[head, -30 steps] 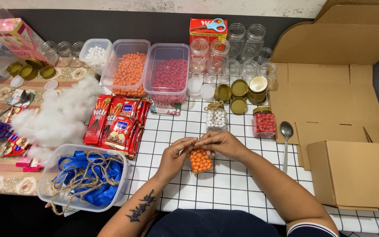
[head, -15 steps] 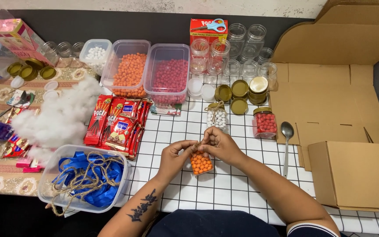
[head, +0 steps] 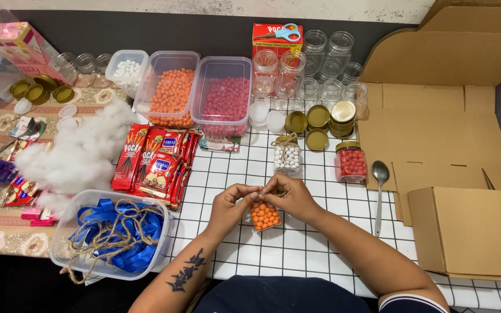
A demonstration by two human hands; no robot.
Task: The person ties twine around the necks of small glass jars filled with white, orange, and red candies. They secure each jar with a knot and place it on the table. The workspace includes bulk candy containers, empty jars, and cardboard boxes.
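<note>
A small clear jar of orange balls [head: 264, 215] lies on the white grid tablecloth in front of me. My left hand [head: 229, 207] and my right hand [head: 289, 195] meet over its upper end, fingertips pinched together there. What the fingers pinch is too small to tell. Further back stand a jar of white balls tied with twine [head: 287, 156] and a gold-lidded jar of red balls [head: 351, 162].
A tub of blue ribbon and twine [head: 111, 233] sits at my left, next to red snack packs [head: 155, 162] and white stuffing [head: 82, 150]. Tubs of orange [head: 169, 93] and red balls [head: 222, 98], empty jars [head: 320, 64], gold lids [head: 318, 119], a spoon [head: 379, 191] and cardboard boxes [head: 471, 232] surround the spot.
Both hands have shifted slightly on the orange-ball jar, fingertips now closer together over its upper end. The jar stays in the same spot.
</note>
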